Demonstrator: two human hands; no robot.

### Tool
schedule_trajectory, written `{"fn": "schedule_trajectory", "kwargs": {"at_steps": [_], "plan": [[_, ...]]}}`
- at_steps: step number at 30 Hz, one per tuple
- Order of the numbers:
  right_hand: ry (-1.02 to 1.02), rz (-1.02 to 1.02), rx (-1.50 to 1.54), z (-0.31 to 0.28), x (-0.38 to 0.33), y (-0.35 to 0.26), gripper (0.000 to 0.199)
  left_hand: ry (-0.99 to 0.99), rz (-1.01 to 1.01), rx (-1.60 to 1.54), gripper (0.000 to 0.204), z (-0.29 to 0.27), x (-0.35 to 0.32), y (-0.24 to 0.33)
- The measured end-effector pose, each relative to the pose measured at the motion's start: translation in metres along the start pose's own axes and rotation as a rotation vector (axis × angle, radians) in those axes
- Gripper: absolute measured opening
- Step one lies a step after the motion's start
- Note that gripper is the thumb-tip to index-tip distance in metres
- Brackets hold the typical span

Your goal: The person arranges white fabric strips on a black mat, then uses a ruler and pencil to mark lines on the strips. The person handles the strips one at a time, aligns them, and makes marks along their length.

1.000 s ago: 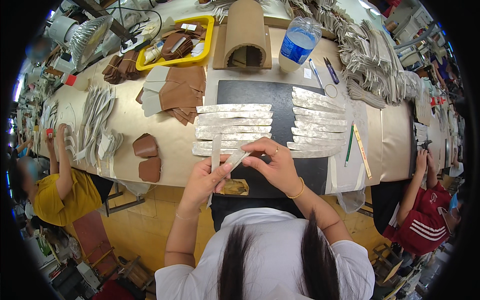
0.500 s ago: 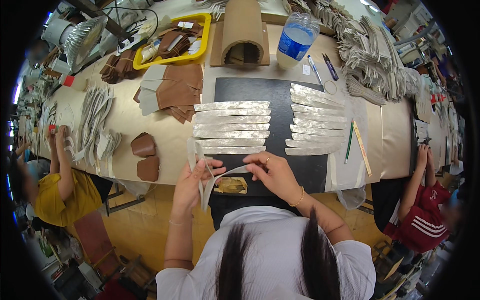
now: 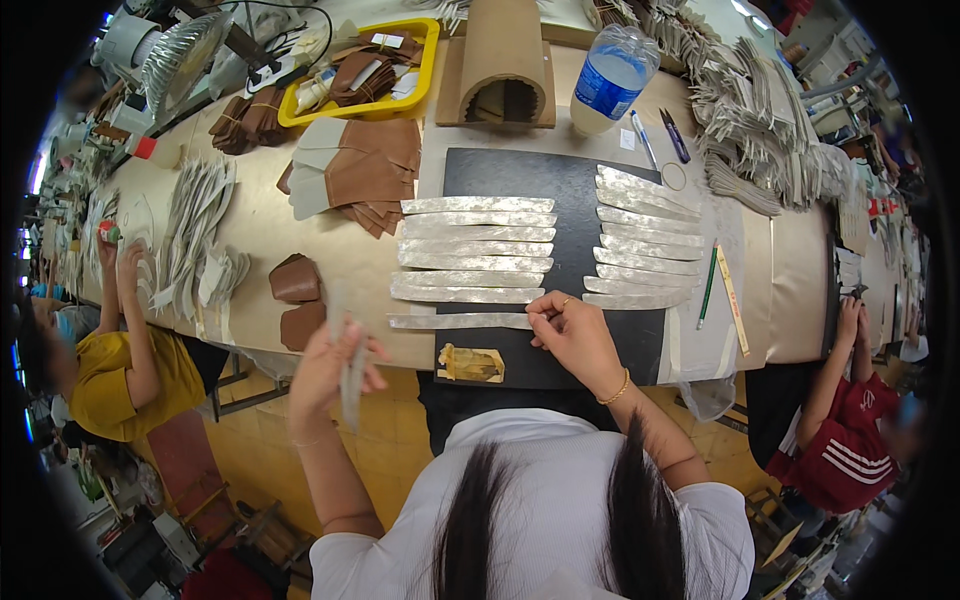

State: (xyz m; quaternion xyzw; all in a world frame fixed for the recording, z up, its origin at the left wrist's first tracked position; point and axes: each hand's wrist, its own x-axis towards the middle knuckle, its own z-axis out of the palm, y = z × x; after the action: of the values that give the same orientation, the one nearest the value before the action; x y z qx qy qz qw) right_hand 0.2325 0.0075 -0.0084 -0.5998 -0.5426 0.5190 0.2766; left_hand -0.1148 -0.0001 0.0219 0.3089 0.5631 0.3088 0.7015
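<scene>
Strip in the right grip: a pale, silvery strip (image 3: 455, 321) lies crosswise near the front edge of the surface (image 3: 360, 272), its left end past the left edge of the black board (image 3: 572, 235).
Right hand: I have the right hand (image 3: 562, 330) over the board, its grip narrow, thumb and fingertips pinching the strip's right end.
Left hand: my left hand (image 3: 335, 372) is by the front edge of the surface, blurred from where I watch; it carries loose strip material (image 3: 352, 385), and I cannot count the pieces.
Left row of strips: directly beyond the pinched strip, a row of similar strips (image 3: 478, 233) crosses the board's left edge.
Right row of strips: another row (image 3: 650, 240) lies across the board's right edge.
Front left corner of the board: I see a yellow-brown piece (image 3: 472, 364) lying flat.
Left part of the surface: two brown pieces (image 3: 296, 278) lie near my left hand; brown and grey pieces (image 3: 372, 170) overlap farther back.
Far edge of the surface: a yellow tray (image 3: 427, 70), a tan arched block (image 3: 502, 50) and a bottle (image 3: 608, 82).
Right of the board: I have a green pencil (image 3: 708, 287) beside a yellow stick (image 3: 733, 302).
</scene>
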Motion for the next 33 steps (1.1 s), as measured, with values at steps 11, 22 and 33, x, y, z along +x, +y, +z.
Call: {"fn": "schedule_trajectory", "kwargs": {"at_steps": [11,22,33], "plan": [[0.082,-0.042,-0.124,0.009,0.004,-0.008,0.011,0.022,-0.011,0.017,0.030,0.042,0.029,-0.024],[0.225,-0.352,-0.431,0.019,0.003,-0.011,0.013,0.060,-0.053,0.159,0.027,0.048,0.023,-0.021],[-0.257,-0.583,-0.356,0.010,-0.020,0.002,0.019,0.134,0.005,0.336,0.021,0.073,0.009,-0.044]]}}
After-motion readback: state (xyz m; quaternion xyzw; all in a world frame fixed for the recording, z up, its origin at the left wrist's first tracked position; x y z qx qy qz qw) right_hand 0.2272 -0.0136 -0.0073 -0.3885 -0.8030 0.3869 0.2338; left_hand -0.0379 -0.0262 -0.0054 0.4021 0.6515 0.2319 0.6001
